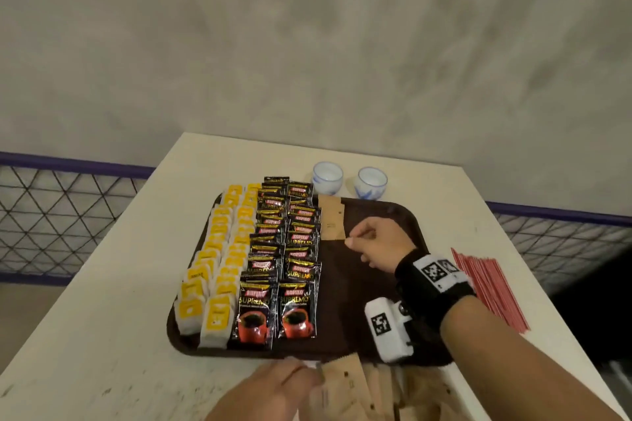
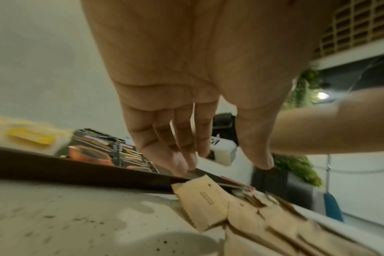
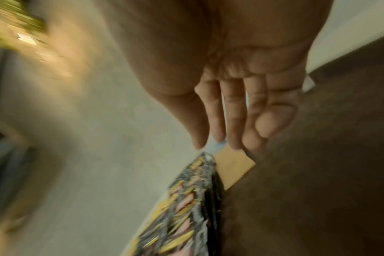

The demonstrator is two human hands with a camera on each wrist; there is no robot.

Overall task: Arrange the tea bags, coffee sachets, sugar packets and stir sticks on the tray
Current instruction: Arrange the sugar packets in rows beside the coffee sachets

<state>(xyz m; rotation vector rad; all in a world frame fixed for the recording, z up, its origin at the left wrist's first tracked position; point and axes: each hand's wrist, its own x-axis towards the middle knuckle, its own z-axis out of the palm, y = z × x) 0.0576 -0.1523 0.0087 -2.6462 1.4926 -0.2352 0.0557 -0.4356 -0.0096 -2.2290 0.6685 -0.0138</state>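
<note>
A rough grey plastered wall [image 1: 307, 44] fills the background, with a wire-mesh fence [image 1: 58, 215] topped by a purple rail on either side. Against it stands a cream table [image 1: 113, 301], its flat top speckled with dark marks. Most of its middle is taken by a dark brown tray [image 1: 342, 318] with rounded corners and a low raised rim.

On the tray's left side lie two overlapping rows of white tea bags [image 1: 219, 267] with yellow tags, and just beside them two rows of glossy black coffee sachets [image 1: 287, 249]. The tray's right half is mostly bare brown surface. At its far edge, touching the coffee rows, lie a few flat tan paper sugar packets [image 1: 331, 219] with serrated ends.

A heap of loose sugar packets [image 1: 359, 390] sits at the table's near edge, just off the tray. Thin red stir sticks [image 1: 489, 287] lie in a bundle near the table's right edge. Two small white cups [image 1: 349, 179] with blue markings stand past the tray's far edge.

The right hand [image 1: 379, 243] hovers over the tray beside the placed packets, fingers [image 3: 235, 121] loose and holding nothing. The left hand [image 1: 270, 390] is above the heap, fingers [image 2: 178, 161] relaxed, gripping nothing.
</note>
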